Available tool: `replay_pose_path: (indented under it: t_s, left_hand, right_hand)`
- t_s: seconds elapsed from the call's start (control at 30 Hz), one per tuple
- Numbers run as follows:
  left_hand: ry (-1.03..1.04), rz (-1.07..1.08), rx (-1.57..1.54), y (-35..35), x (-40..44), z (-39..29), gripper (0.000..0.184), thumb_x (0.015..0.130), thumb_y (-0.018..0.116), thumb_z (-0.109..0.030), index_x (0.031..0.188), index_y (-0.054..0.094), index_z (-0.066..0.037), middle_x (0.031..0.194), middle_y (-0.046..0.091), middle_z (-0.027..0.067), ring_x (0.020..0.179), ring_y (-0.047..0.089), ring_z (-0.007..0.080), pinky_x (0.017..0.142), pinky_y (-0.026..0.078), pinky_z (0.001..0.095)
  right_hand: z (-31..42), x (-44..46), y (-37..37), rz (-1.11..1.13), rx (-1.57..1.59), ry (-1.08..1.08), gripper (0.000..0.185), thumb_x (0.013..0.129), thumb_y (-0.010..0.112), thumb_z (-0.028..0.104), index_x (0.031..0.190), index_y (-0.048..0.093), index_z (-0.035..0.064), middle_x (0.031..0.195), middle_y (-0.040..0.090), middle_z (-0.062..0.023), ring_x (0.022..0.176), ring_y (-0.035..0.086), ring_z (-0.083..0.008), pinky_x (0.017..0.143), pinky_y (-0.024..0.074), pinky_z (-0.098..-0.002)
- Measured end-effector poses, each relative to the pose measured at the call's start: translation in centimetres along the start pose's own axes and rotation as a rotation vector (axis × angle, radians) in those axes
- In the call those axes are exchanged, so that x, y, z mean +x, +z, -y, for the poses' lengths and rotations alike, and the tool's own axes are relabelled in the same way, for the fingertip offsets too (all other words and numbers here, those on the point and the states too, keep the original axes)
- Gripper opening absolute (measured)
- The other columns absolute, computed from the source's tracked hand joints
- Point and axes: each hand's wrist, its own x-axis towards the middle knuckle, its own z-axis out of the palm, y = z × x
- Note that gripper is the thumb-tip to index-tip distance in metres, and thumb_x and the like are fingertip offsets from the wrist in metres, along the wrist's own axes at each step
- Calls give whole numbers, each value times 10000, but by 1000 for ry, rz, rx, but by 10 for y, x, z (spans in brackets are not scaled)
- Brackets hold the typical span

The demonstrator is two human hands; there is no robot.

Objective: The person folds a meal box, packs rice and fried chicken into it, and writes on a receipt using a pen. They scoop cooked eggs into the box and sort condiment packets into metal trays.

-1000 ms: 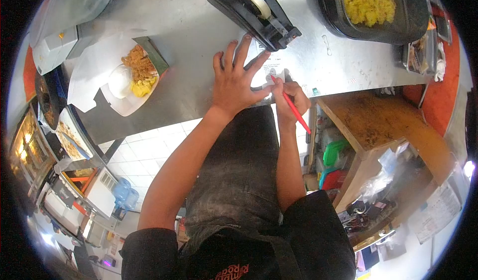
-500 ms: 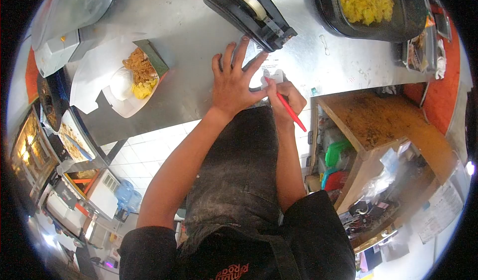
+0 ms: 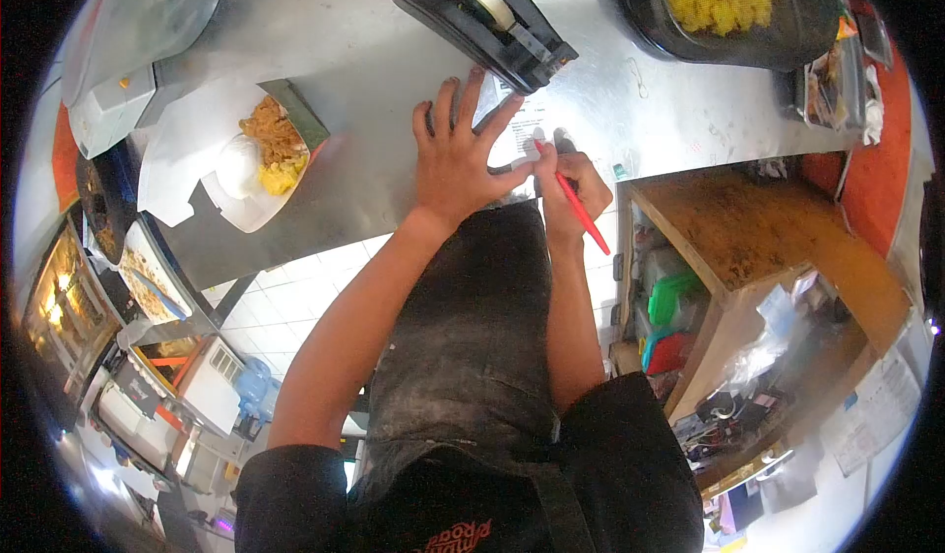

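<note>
My left hand (image 3: 458, 159) lies flat with spread fingers on the metal counter, its thumb and index finger at the edge of a small printed paper slip (image 3: 529, 125). A red pen (image 3: 585, 214) is gripped in my right hand (image 3: 579, 191), its tip at the slip's lower part. The slip's top end is close to the front of a black tape dispenser (image 3: 472, 22), just beyond my left fingertips. To the left, an open paper food box (image 3: 258, 214) contains white rice, shredded brown food and yellow pieces.
A black container (image 3: 630, 22) with yellow food stands at the back right of the steel counter (image 3: 354, 71). Clear plastic lids (image 3: 148, 22) sit at the far left. Below the counter's right side is a wooden shelf cabinet (image 3: 768, 228) filled with items.
The pen tip and my right hand have shifted slightly right across the slip. My left hand stays spread in place. The whole view has moved a little.
</note>
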Motion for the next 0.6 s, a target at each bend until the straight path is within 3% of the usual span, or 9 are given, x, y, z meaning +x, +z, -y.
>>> replay_pose_path:
  t_s: [0.13, 0.33, 0.4, 0.53, 0.6]
  left_hand:
    - [-7, 8, -15, -3, 1, 0, 691, 734, 704, -570, 1340, 587, -259, 1513, 371, 147, 1312, 352, 375, 1033, 258, 574]
    - [-9, 6, -24, -2, 0, -1, 682, 735, 706, -563, 1334, 590, -258, 1514, 370, 148, 1314, 350, 374, 1031, 261, 572]
    - [3, 25, -14, -1, 2, 1, 741, 725, 716, -561, 1388, 551, -272, 1515, 359, 160, 1316, 349, 391, 1025, 247, 594]
    - [1, 23, -11, 0, 2, 1, 738, 723, 716, -565, 1381, 557, -271, 1513, 364, 160, 1312, 353, 392, 1027, 246, 591]
    - [-2, 20, -19, 1, 1, 1, 740, 725, 717, -568, 1385, 552, -278, 1520, 353, 160, 1321, 343, 391, 1035, 241, 593]
  right_hand:
    - [-3, -1, 0, -68, -29, -67, 223, 799, 741, -65, 700, 559, 18, 636, 647, -102, 544, 588, -100, 509, 459, -230]
    - [-1, -3, -5, 11, -27, -137, 215, 787, 732, -83, 707, 555, 8, 642, 650, -114, 536, 590, -114, 491, 453, -236]
    - [1, -5, -6, 35, -7, -26, 200, 759, 746, -61, 678, 582, 20, 653, 649, -98, 620, 676, -203, 872, 587, -421]
    - [1, -2, -1, 8, 9, -85, 190, 756, 763, -44, 684, 599, 20, 640, 644, -88, 594, 663, -190, 740, 597, -358]
    - [4, -5, -3, 47, 16, -2, 200, 745, 781, -32, 677, 601, 24, 630, 639, -82, 561, 645, -184, 588, 544, -305]
